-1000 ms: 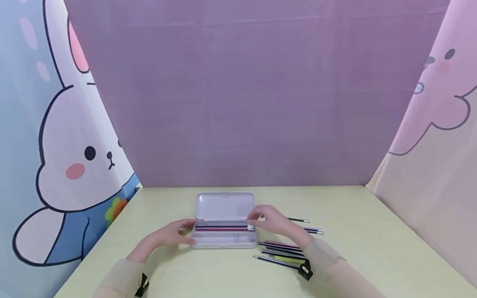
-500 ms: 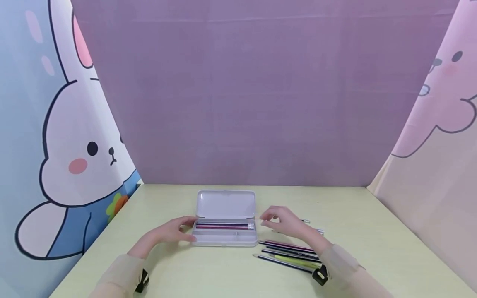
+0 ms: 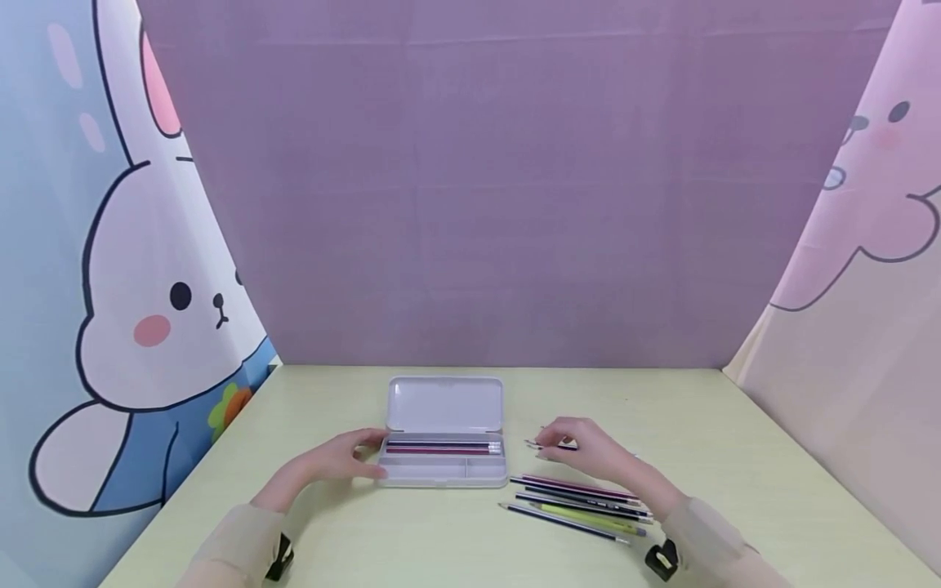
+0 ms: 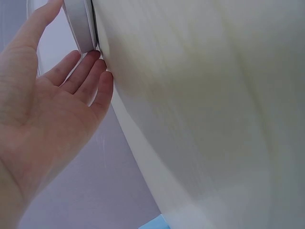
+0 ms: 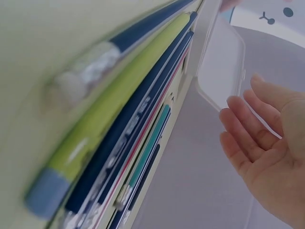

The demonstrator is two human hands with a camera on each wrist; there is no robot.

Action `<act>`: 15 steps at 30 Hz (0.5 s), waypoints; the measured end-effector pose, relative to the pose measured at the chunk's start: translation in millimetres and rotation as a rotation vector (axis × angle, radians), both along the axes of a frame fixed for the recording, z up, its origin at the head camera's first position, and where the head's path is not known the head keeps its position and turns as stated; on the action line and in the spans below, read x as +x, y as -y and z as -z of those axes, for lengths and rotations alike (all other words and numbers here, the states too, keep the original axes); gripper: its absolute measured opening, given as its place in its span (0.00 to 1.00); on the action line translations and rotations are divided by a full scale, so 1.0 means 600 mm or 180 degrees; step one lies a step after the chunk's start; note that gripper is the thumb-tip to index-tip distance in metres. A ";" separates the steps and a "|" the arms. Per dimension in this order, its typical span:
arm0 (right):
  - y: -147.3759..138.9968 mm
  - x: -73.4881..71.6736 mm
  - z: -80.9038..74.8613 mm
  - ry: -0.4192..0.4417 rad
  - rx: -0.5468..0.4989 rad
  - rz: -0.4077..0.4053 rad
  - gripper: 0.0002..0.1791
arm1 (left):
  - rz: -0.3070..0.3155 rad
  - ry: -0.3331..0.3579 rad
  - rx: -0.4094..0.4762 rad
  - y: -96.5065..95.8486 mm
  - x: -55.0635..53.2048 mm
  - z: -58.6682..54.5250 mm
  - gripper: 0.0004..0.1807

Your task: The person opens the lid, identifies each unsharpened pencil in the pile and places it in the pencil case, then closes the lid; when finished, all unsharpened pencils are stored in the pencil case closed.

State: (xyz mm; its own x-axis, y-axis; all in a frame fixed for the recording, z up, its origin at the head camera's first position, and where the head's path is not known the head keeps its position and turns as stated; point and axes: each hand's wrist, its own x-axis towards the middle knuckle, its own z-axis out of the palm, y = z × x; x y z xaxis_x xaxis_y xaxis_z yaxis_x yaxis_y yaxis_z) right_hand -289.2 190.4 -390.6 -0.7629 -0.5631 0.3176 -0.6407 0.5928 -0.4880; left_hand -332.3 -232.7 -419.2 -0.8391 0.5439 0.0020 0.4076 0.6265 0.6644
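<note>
An open pencil case (image 3: 424,469), pale and hinged, lies on the table with its lid tipped back. Several pencils (image 3: 441,447) lie in its long rear compartment. My left hand (image 3: 340,454) holds the case's left end, thumb at the front corner and fingers at the back one, as the left wrist view also shows. To the right of the case, my right hand (image 3: 584,445) is low over some loose pencils (image 3: 531,443), which it partly hides. In the right wrist view its loosely bent fingers (image 5: 245,131) stand apart from the thumb with nothing between them.
Nearer the front right lies a loose bunch of dark pencils (image 3: 562,523), with a thicker yellow-green one (image 3: 588,517) among them. A teal pencil (image 5: 151,140) shows in the right wrist view. A purple cloth (image 3: 507,204) hangs behind the table.
My right hand has moved right from the case's back right corner to the loose pencils, uncovering more of the front bunch. My left hand stays at the case's left end.
</note>
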 end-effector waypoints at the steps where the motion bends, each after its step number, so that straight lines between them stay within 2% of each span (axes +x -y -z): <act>1: -0.003 0.002 0.000 -0.0004 -0.0003 0.0006 0.10 | -0.0003 0.0002 -0.0002 0.000 0.000 0.000 0.40; 5: -0.016 0.010 0.000 0.0011 0.0019 0.0062 0.10 | -0.0005 0.0004 -0.0001 0.000 0.001 0.000 0.40; 15: -0.060 0.028 0.011 -0.0154 0.0058 0.0052 0.11 | 0.0009 -0.0007 -0.0010 -0.001 0.001 0.000 0.41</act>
